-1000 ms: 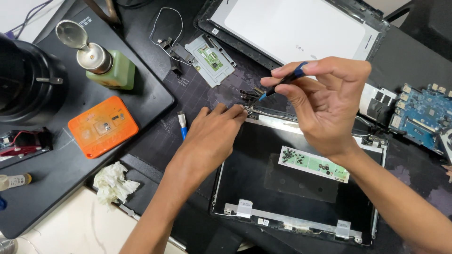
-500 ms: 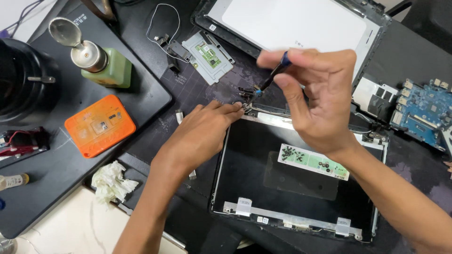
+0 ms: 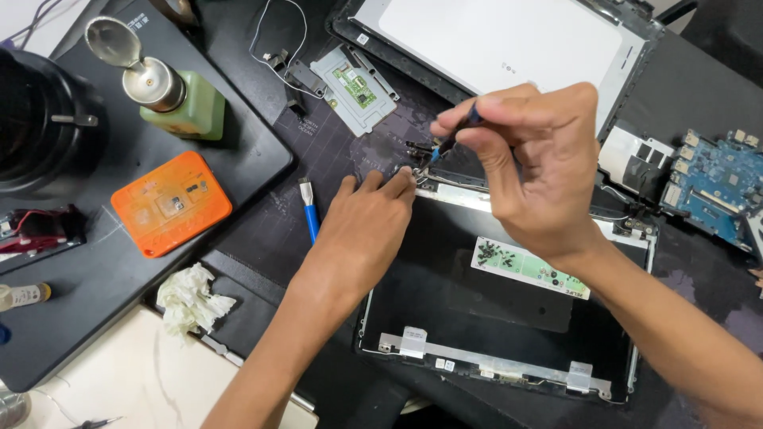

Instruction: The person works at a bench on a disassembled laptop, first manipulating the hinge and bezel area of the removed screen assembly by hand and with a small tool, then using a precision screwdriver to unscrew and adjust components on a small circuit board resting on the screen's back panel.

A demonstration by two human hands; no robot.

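A black laptop lid shell [image 3: 477,286] lies open on the dark mat in front of me. My left hand [image 3: 362,230] rests flat on its top left corner, fingertips pressing at the metal hinge [image 3: 413,171]. My right hand [image 3: 532,171] hovers over the top edge and pinches a small blue-handled screwdriver [image 3: 453,141], tip pointing down at that hinge. A white strip holding several tiny screws [image 3: 528,268] lies on the shell under my right wrist.
A white display panel [image 3: 493,40] lies at the back, a blue circuit board [image 3: 715,187] at the right. A touchpad plate [image 3: 354,87], green pump bottle [image 3: 171,91], orange card case [image 3: 171,202], blue pry tool [image 3: 310,214] and crumpled tissue [image 3: 191,298] sit to the left.
The view has shifted slightly; my right hand with the screwdriver has moved a little up over the hinge. My left hand stays on the lid corner.
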